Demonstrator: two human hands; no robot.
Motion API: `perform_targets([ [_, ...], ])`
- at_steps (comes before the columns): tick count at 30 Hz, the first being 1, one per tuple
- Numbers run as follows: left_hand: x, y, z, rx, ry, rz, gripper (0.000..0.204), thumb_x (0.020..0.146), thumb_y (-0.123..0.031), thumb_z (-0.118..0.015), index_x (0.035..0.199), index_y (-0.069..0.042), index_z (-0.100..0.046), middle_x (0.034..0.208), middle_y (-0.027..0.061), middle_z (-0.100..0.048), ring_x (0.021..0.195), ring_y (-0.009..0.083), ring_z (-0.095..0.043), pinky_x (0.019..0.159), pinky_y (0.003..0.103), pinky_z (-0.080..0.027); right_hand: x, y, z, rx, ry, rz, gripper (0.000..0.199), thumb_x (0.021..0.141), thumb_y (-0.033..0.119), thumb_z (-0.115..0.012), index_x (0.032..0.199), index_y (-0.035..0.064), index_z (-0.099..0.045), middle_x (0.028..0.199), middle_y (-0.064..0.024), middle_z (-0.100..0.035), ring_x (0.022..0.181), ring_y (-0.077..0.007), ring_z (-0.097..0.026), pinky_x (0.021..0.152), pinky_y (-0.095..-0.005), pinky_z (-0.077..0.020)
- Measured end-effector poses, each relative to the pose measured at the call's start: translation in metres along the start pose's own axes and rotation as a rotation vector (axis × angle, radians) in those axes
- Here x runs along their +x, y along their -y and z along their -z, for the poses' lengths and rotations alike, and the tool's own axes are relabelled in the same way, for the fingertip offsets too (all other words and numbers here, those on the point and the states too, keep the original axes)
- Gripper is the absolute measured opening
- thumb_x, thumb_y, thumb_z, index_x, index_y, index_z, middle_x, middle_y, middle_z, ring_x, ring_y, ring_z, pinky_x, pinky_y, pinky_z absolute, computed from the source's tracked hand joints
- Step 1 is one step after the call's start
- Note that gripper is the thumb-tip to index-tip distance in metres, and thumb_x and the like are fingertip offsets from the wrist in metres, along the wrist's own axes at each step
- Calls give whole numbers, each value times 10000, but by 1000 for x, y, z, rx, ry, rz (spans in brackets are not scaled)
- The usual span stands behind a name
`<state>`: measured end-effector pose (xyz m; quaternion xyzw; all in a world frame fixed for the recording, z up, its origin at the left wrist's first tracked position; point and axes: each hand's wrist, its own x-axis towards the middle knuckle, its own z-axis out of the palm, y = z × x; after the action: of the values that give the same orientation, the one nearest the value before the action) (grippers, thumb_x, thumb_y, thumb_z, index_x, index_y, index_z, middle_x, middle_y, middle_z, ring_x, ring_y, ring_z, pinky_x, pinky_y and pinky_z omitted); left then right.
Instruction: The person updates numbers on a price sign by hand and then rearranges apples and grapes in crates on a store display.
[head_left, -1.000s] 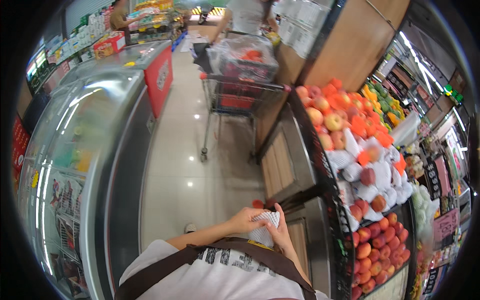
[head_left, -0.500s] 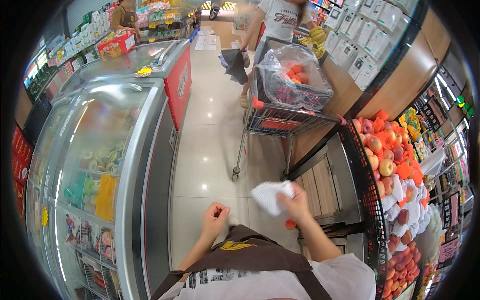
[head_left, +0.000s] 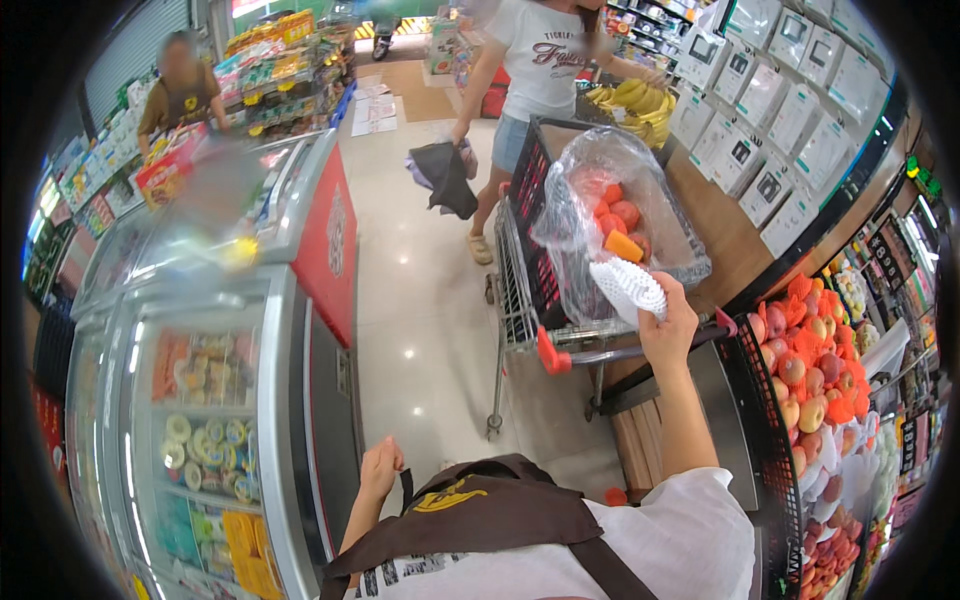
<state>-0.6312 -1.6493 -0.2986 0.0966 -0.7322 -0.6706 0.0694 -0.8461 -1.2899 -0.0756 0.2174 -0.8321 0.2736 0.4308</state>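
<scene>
My right hand (head_left: 668, 318) is closed on a white foam fruit net (head_left: 628, 288) and holds it out over the near side of a black crate (head_left: 545, 190) in a shopping cart. A clear plastic bag (head_left: 575, 235) lines the crate, with several orange-red round fruits (head_left: 625, 212) inside. Just beyond the net shows a flat orange piece (head_left: 624, 246); I cannot tell what it is. My left hand (head_left: 380, 466) is low, beside my brown apron (head_left: 490, 495), its fingers curled in. Whatever they hold, if anything, is hidden.
The cart's handle (head_left: 640, 352) crosses in front of me. Glass-topped freezers (head_left: 285, 400) line the left; black-rimmed bins of apples (head_left: 800, 370) stand at right. Beyond the cart is a person in a white shirt (head_left: 540, 70), near bananas (head_left: 635, 105). Another person (head_left: 185, 95) stands behind the freezers.
I have come closer to the cart. My right hand has carried the foam net forward and up to the crate. My left hand has shifted left and down.
</scene>
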Motion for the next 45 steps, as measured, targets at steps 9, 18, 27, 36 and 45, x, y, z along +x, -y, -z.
perform_targets([
  [9, 171, 24, 2, -93, 99, 237, 302, 893, -202, -512, 637, -45, -477, 485, 4, -434, 435, 77, -401, 410, 243, -312, 97, -64, -78, -430, -54, 101, 431, 659, -61, -535, 1077, 41, -545, 999, -150, -609, 881, -328, -590, 769, -362, -465],
  [18, 404, 40, 57, 21, 329, -48, 293, 806, -198, -637, 629, -12, -495, 574, 26, -436, 520, 105, -405, 472, 284, -333, 69, -175, -148, -515, 1411, -594, 443, 736, 64, -551, 1173, 36, -487, 1078, -172, -596, 984, -334, -571, 837, -378, -453],
  [27, 586, 11, 115, -75, 322, 157, 302, 838, -196, -600, 617, -26, -483, 525, -22, -434, 517, 61, -393, 459, 238, -315, 242, -99, -245, -857, 448, -241, 267, 737, 36, -528, 999, 19, -573, 832, -113, -627, 745, -233, -612, 701, -336, -479],
  [36, 763, 23, 102, 231, 755, 134, 340, 882, -293, -508, 701, -6, -534, 667, 93, -566, 609, 189, -528, 569, 317, -419, 295, -46, -556, 86, 648, -102, 177, 684, -2, -626, 842, 77, -634, 791, -64, -639, 743, -245, -607, 679, -328, -468],
  [45, 955, 45, 177, 572, 489, 191, 277, 787, -291, -614, 773, -20, -559, 674, 138, -594, 636, 277, -584, 584, 364, -449, 342, -80, -736, 390, 904, -221, 174, 738, 21, -613, 902, 76, -622, 808, -63, -629, 759, -231, -610, 684, -318, -444],
])
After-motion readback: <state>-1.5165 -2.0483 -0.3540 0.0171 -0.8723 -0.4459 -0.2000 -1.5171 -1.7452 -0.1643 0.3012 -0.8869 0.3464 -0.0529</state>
